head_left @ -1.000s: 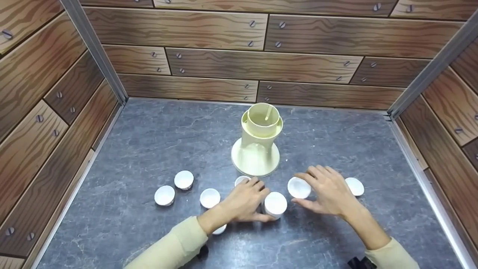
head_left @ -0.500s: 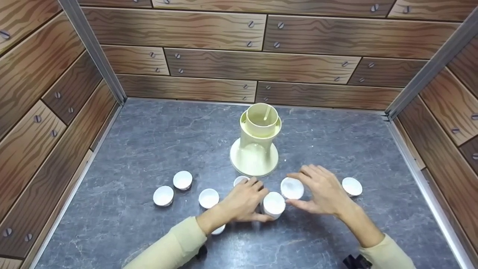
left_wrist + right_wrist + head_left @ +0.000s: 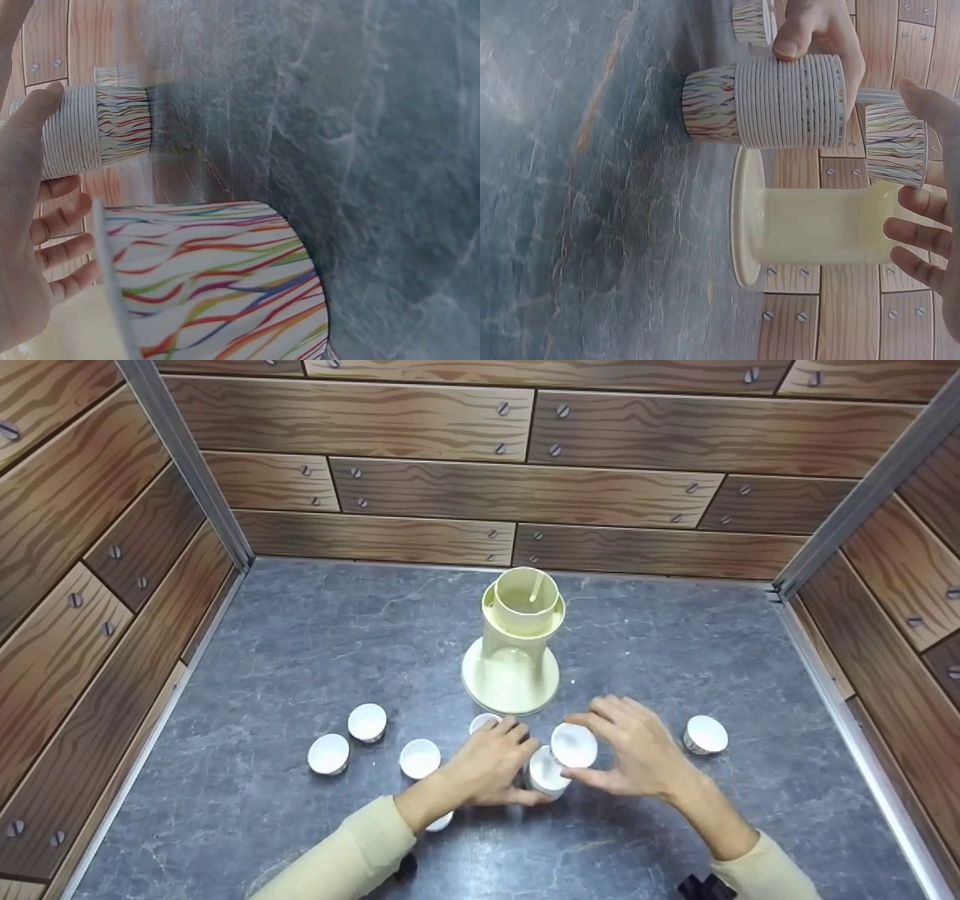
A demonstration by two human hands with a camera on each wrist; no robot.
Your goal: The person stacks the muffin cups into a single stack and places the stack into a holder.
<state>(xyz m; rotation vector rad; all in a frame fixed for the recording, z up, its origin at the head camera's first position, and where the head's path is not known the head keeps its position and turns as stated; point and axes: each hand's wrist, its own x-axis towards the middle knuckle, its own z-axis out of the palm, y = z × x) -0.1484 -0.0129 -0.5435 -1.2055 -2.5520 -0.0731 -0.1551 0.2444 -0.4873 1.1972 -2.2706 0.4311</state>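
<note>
Near the middle front, my left hand [image 3: 491, 765] holds a tall stack of nested paper cups [image 3: 791, 101], white with wavy coloured lines. In the right wrist view the stack stands upright on the grey surface, the left thumb against its rims. My right hand [image 3: 637, 750] pinches a single paper cup [image 3: 574, 746] between thumb and forefinger, its mouth up. This cup is level with the stack's top and overlaps it in the head view; a small gap shows between them in the right wrist view. The right hand's other fingers [image 3: 919, 234] are spread.
Behind the stack stands a pale yellow cup dispenser [image 3: 517, 660] on a round base. Loose paper cups stand to the left [image 3: 367, 723], behind the left hand [image 3: 486, 723], by the left wrist [image 3: 439, 822] and at the right [image 3: 705, 735]. Wood-patterned walls [image 3: 345, 420] enclose the surface.
My right hand has carried its cup leftward, from beside the stack to over its right edge. The left hand and the stack have stayed in place.
</note>
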